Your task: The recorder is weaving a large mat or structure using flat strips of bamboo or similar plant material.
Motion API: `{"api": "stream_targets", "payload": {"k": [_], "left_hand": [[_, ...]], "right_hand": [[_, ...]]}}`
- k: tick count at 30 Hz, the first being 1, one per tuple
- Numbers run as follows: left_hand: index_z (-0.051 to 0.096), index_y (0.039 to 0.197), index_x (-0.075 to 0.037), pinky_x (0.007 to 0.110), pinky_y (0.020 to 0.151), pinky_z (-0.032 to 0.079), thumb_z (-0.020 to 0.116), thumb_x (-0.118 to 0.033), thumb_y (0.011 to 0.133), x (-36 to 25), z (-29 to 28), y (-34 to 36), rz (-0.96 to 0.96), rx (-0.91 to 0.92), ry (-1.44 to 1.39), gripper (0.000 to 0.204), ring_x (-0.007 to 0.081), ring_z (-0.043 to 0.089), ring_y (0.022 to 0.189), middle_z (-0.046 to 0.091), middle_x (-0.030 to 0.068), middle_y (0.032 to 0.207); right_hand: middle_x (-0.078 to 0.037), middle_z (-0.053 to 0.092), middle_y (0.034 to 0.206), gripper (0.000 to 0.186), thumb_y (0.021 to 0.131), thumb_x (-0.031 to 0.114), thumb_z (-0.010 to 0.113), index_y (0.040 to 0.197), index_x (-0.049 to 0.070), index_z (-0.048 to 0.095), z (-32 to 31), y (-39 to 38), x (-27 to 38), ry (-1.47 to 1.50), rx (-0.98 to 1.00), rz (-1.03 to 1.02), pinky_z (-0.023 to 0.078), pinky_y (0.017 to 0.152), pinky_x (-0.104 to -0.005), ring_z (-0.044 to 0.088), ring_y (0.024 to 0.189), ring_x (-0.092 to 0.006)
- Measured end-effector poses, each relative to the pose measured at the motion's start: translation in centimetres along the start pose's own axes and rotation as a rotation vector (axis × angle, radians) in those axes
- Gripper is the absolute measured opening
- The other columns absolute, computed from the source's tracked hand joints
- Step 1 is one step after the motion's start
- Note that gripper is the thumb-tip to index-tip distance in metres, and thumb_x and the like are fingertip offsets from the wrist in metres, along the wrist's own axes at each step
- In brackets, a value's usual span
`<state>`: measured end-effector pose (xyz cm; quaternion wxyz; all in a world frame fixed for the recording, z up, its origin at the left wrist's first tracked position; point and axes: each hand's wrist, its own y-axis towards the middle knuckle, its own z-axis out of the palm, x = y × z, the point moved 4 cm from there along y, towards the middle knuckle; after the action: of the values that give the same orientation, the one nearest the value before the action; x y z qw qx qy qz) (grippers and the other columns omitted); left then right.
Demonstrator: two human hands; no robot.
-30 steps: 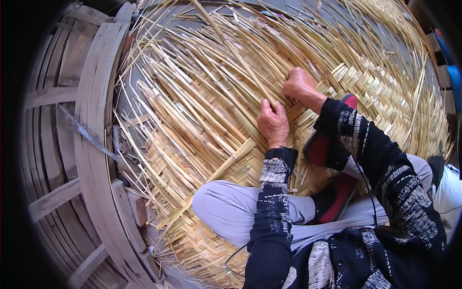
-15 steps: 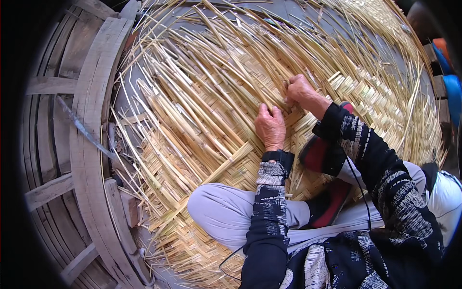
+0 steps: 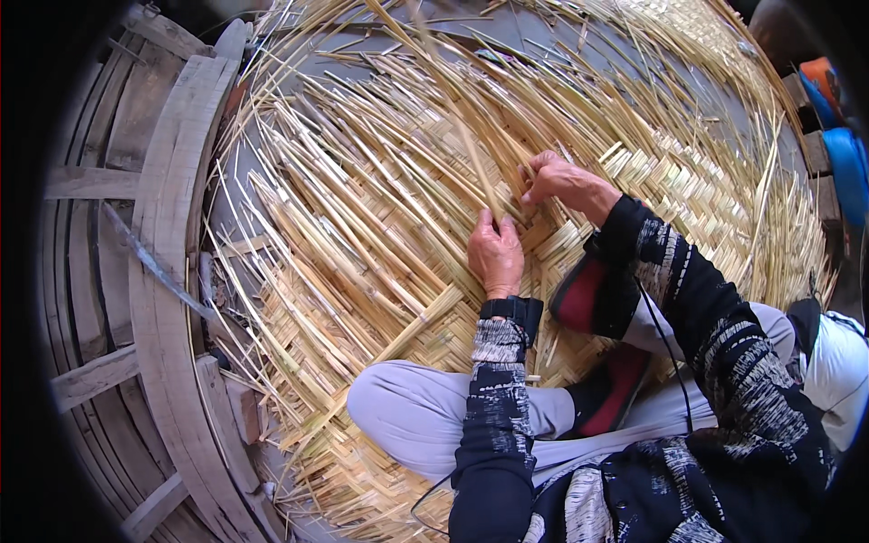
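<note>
I sit cross-legged on a partly woven cane mat (image 3: 683, 185). In my left hand (image 3: 496, 258) a split cane strip (image 3: 472, 156) is gripped near its lower end. It rises away from the mat and blurs toward its top. My right hand (image 3: 563, 185), a little farther off and to the right, has its fingers curled in a pinch among the strips at the weaving edge. What they hold, if anything, is hidden. Long unwoven strips (image 3: 362, 213) fan out beyond and left of both hands.
A wooden plank frame (image 3: 163, 271) runs along the left, with a thin curved blue-grey strip (image 3: 154, 258) against it. Scattered cane pieces lie on the grey floor (image 3: 335, 63) at the far side. A blue object (image 3: 846, 172) and a white bag (image 3: 835, 380) are at the right.
My left hand has drawn slightly nearer and left, and a strip now stands raised from it. The right hand has turned and shifted slightly, its fingers still curled.
</note>
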<state>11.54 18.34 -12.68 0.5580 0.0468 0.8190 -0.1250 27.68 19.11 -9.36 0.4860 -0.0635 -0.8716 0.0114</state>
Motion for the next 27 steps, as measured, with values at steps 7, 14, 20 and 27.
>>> {"api": "stream_targets", "payload": {"k": [7,14,20,27], "left_hand": [[0.053,0.082,-0.005,0.040,0.055,0.042,0.055,-0.017,0.081,-0.3,-0.5,-0.2,0.095,-0.057,-0.054,0.012,0.0339,0.056,0.062,0.056,0.0150,0.066],[0.054,0.087,-0.006,0.041,0.059,0.043,0.057,-0.018,0.079,0.4,0.0,-0.7,0.060,-0.010,0.011,0.015,0.0340,0.056,0.069,0.058,0.0156,0.073],[0.057,0.092,-0.011,0.039,0.065,0.045,0.056,-0.022,0.080,0.3,0.9,-0.6,0.138,0.090,0.138,0.016,0.0329,0.057,0.077,0.059,0.0132,0.085],[0.058,0.089,-0.010,0.042,0.064,0.044,0.057,-0.022,0.078,-0.5,1.1,-0.1,0.096,0.100,0.177,0.016,0.0338,0.058,0.076,0.060,0.0147,0.081]], "right_hand": [[0.003,0.055,0.067,0.021,0.060,0.001,0.065,0.080,0.004,0.058,0.8,-0.3,0.1,0.562,0.228,0.327,0.038,0.058,-0.0221,0.048,0.063,-0.0057],[0.000,0.058,0.071,0.025,0.062,0.004,0.066,0.086,0.002,0.059,0.5,-0.8,0.5,0.648,0.269,0.324,0.040,0.061,-0.0222,0.050,0.066,-0.0064],[0.000,0.058,0.070,0.029,0.068,0.021,0.070,0.086,-0.001,0.061,-0.1,-1.1,1.5,0.458,0.373,0.244,0.040,0.066,-0.0228,0.050,0.067,-0.0071],[-0.005,0.060,0.076,0.035,0.067,0.024,0.070,0.088,-0.003,0.061,-0.7,-1.2,1.7,0.404,0.151,0.199,0.040,0.070,-0.0241,0.052,0.071,-0.0104]]}}
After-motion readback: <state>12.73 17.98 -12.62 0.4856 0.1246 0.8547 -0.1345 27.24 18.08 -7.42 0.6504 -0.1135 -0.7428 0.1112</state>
